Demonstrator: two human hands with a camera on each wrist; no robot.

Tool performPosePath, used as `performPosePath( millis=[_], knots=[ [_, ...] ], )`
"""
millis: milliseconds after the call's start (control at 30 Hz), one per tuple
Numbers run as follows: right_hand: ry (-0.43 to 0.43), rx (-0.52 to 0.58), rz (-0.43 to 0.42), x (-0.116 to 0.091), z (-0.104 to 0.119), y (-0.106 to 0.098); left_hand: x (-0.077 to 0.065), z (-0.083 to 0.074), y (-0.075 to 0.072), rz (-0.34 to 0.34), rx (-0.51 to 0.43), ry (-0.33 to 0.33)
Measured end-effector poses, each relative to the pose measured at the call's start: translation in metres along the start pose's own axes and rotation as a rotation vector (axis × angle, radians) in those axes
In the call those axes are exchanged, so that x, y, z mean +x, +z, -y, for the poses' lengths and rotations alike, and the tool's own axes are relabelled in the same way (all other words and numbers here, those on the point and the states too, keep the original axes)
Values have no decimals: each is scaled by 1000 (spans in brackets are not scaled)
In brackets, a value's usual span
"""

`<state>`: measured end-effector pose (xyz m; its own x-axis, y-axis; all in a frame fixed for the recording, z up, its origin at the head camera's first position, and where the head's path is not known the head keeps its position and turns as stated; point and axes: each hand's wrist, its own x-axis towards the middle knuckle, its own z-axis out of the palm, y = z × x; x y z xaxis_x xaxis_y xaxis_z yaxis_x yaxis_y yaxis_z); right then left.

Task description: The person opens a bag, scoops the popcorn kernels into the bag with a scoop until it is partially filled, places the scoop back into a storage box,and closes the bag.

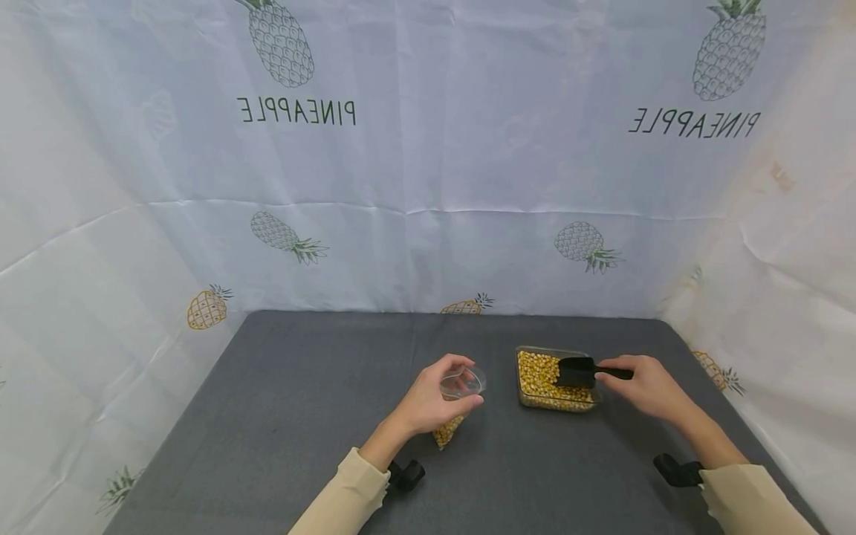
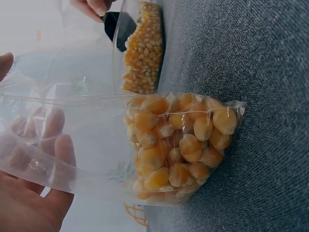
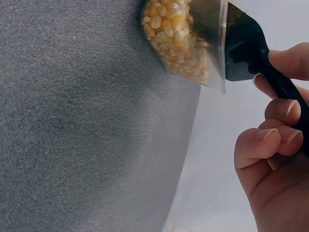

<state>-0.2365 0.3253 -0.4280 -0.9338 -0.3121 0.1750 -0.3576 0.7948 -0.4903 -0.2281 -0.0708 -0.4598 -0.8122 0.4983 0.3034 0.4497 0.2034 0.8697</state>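
Observation:
My left hand (image 1: 428,401) holds a clear plastic bag (image 2: 178,150) near its top, thumb and fingers spread around the open mouth. Yellow corn kernels fill the bag's lower part, which stands close over the grey table in the left wrist view. To the right, my right hand (image 1: 647,388) grips a black scoop (image 1: 576,373) by its handle. The scoop's blade dips into a clear rectangular container (image 1: 555,403) of corn kernels (image 1: 537,374). In the right wrist view the scoop (image 3: 244,50) leans over the container's rim, its front end hidden behind the wall.
A dark grey table (image 1: 321,386) lies under everything. White curtains printed with pineapples (image 1: 401,163) hang behind it and along both sides. Black wrist straps (image 1: 408,475) sit near each sleeve cuff.

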Motion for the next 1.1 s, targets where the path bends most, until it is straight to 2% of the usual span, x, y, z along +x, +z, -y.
performPosePath(
  millis=[367,1100],
  knots=[
    [2,52,29,3,-4,10,0,2,0,-8,5,16],
    [26,143,11,6,-12,32,-1,0,1,-9,14,8]
  ],
)
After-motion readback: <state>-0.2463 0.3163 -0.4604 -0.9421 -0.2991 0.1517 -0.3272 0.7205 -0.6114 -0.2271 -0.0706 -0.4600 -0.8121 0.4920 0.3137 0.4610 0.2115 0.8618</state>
